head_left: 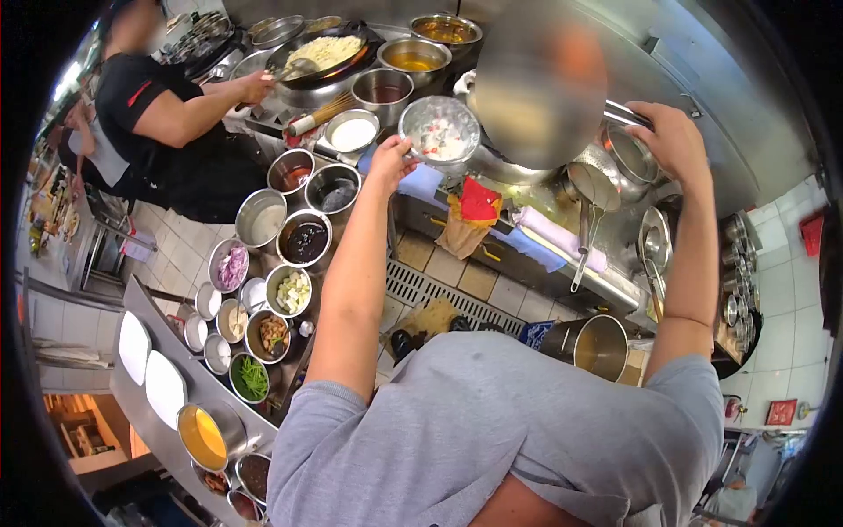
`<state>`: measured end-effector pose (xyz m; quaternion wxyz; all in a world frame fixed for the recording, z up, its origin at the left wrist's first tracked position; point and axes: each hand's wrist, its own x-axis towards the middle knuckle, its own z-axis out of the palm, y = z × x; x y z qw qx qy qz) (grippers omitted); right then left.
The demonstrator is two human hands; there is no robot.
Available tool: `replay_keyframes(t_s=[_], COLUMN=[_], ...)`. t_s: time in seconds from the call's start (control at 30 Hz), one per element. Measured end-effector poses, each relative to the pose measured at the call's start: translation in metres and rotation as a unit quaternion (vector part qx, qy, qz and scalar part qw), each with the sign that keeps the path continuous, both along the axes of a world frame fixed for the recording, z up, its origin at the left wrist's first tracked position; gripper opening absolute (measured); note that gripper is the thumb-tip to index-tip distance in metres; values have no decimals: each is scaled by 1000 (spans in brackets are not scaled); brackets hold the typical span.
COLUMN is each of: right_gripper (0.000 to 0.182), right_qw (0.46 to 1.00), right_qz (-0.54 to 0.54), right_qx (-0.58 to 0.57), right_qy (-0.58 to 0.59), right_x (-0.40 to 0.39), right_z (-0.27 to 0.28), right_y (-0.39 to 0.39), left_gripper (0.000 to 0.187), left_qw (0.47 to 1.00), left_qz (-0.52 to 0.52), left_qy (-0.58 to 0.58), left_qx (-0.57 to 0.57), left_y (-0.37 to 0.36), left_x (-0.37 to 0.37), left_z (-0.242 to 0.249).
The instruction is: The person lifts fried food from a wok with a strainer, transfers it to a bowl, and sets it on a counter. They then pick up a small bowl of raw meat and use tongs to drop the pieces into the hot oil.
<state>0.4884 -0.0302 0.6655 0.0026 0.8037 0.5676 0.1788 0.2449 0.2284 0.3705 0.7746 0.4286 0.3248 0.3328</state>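
My left hand (389, 163) holds the rim of a small steel bowl (439, 130) with white and reddish pieces in it, raised over the cooking station. My right hand (673, 139) is closed on a metal handle (625, 114) that runs to a large round steel wok (536, 83), which is blurred and lifted next to the bowl. Whatever lies in the wok is hidden. A steel ladle (593, 189) and strainers (654, 237) hang below my right hand.
A co-worker in a black shirt (154, 105) stirs pale food in a wok (320, 53) at top left. Several steel bowls of sauces and chopped ingredients (290, 237) line the left counter, with white plates (147, 369). A red cloth (479, 200), a floor grate (430, 294) and a steel pot (599, 344) lie below.
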Motion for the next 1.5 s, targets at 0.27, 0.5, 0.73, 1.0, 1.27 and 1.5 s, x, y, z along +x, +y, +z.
replay_keyframes(t_s=[0.27, 0.5, 0.73, 1.0, 1.27, 1.5], right_gripper=[41, 45, 33, 34, 35, 30], right_qw=[991, 993, 998, 982, 996, 993], right_qz=[-93, -110, 43, 151, 70, 99], right_qx=[-66, 17, -8, -40, -29, -59], right_qy=[74, 35, -41, -106, -50, -37], right_x=[134, 119, -60, -73, -51, -37], right_z=[-83, -59, 2, -29, -20, -40], right_y=[129, 141, 61, 30, 1, 12], left_gripper=[11, 11, 11, 10, 11, 12], left_qw=[993, 990, 987, 986, 993, 986], left_qz=[86, 126, 38, -102, -102, -99], left_qy=[65, 54, 117, 71, 49, 107], left_qx=[-49, -9, 105, 109, 35, 86], left_y=[-13, -7, 29, 28, 21, 20], left_x=[-20, -67, -91, -32, -10, -10], left_z=[-18, -6, 15, 33, 16, 12])
